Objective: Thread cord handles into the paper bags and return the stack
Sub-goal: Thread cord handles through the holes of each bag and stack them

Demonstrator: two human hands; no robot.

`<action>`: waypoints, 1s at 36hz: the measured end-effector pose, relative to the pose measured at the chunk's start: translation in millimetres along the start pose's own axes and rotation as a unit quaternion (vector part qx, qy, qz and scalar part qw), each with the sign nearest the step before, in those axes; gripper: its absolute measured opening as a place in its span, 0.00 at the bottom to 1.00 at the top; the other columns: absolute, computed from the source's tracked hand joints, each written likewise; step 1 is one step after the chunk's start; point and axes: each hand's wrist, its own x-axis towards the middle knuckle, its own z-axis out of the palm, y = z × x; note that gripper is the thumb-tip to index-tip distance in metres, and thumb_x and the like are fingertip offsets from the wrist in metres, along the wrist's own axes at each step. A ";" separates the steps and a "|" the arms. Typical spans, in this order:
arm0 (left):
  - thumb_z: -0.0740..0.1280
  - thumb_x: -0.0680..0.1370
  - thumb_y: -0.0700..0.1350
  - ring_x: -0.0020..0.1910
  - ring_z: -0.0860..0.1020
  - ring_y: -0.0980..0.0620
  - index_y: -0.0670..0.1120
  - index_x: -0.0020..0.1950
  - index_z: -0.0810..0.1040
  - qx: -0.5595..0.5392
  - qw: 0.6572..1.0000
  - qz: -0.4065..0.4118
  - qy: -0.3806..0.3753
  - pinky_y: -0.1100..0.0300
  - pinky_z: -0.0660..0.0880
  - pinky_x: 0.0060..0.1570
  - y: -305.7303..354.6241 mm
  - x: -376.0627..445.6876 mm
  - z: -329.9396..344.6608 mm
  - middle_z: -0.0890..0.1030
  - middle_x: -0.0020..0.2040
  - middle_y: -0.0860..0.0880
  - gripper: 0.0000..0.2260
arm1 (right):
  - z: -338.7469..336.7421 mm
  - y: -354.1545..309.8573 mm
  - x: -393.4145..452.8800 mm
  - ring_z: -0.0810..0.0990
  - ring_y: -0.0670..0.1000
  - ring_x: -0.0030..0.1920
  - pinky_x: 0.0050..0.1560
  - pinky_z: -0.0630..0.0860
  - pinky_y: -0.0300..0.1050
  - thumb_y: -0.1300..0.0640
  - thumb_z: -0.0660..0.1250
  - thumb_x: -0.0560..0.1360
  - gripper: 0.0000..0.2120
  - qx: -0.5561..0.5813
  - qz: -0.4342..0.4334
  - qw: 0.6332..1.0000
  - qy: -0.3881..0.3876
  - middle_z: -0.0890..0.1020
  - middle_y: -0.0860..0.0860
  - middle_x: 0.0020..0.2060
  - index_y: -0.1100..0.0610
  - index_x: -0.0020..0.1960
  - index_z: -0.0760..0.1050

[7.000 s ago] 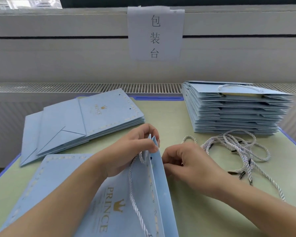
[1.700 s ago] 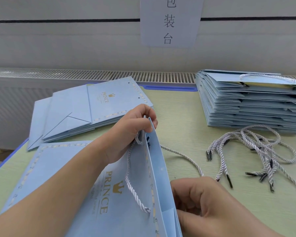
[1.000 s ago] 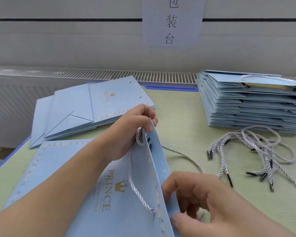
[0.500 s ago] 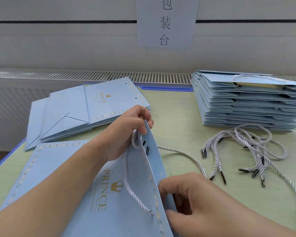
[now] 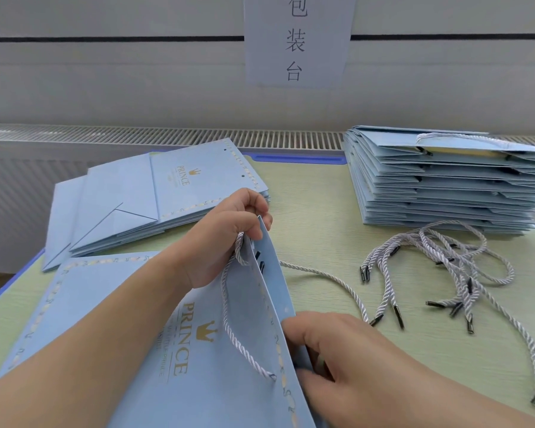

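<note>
We see a pale blue paper bag (image 5: 198, 350) with gold PRINCE lettering and a crown, lying flat near us with its top edge lifted. A twisted white-grey cord (image 5: 232, 319) loops across its front face, one end passing through a hole near the lower rim, the other bunched at the raised edge. A second cord (image 5: 328, 281) trails from behind the bag across the green table. Loose cords (image 5: 451, 267) with dark tips lie tangled at the right, just before a tall stack of bags (image 5: 445, 186) whose top bag already carries a handle. Flat bags without handles (image 5: 155, 196) are fanned at the left rear.
</note>
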 end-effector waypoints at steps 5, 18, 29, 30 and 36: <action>0.59 0.59 0.37 0.30 0.67 0.54 0.45 0.44 0.68 0.013 1.000 -0.002 0.021 0.61 0.64 0.29 -0.8 0.6 -0.9 0.73 0.35 0.51 0.15 | 6.2 7.4 1.8 0.71 0.40 0.47 0.49 0.71 0.43 0.53 0.61 0.73 0.06 0.023 0.005 0.999 0.029 0.70 0.36 0.54 0.45 0.48 0.73; 0.60 0.59 0.39 0.32 0.68 0.54 0.46 0.43 0.69 0.048 0.997 0.001 0.059 0.57 0.61 0.34 -2.4 3.3 -1.3 0.74 0.38 0.50 0.14 | 20.1 10.3 2.0 0.73 0.48 0.46 0.44 0.61 0.40 0.57 0.56 0.63 0.03 -0.280 -0.155 0.914 0.249 0.78 0.44 0.44 0.52 0.34 0.69; 0.60 0.59 0.39 0.35 0.67 0.51 0.46 0.43 0.70 0.054 0.997 -0.002 0.059 0.57 0.62 0.35 -1.5 2.8 0.1 0.74 0.39 0.49 0.14 | 18.8 16.5 0.7 0.57 0.46 0.34 0.33 0.53 0.38 0.60 0.54 0.64 0.06 -0.255 -0.192 0.921 0.222 0.58 0.44 0.32 0.51 0.38 0.60; 0.60 0.59 0.39 0.35 0.66 0.51 0.46 0.43 0.70 0.058 0.997 -0.003 0.059 0.57 0.62 0.35 -1.6 2.6 0.1 0.74 0.40 0.49 0.14 | 19.8 16.7 -0.2 0.58 0.46 0.34 0.34 0.53 0.37 0.60 0.55 0.64 0.04 -0.242 -0.194 0.925 0.220 0.59 0.44 0.32 0.52 0.37 0.61; 0.60 0.59 0.40 0.35 0.65 0.51 0.46 0.43 0.70 0.057 0.997 -0.006 0.054 0.56 0.61 0.35 -0.2 0.6 1.7 0.74 0.38 0.50 0.13 | 8.4 15.6 -1.1 0.69 0.41 0.36 0.38 0.66 0.29 0.59 0.58 0.72 0.10 0.055 -0.165 0.962 0.212 0.70 0.39 0.34 0.43 0.43 0.66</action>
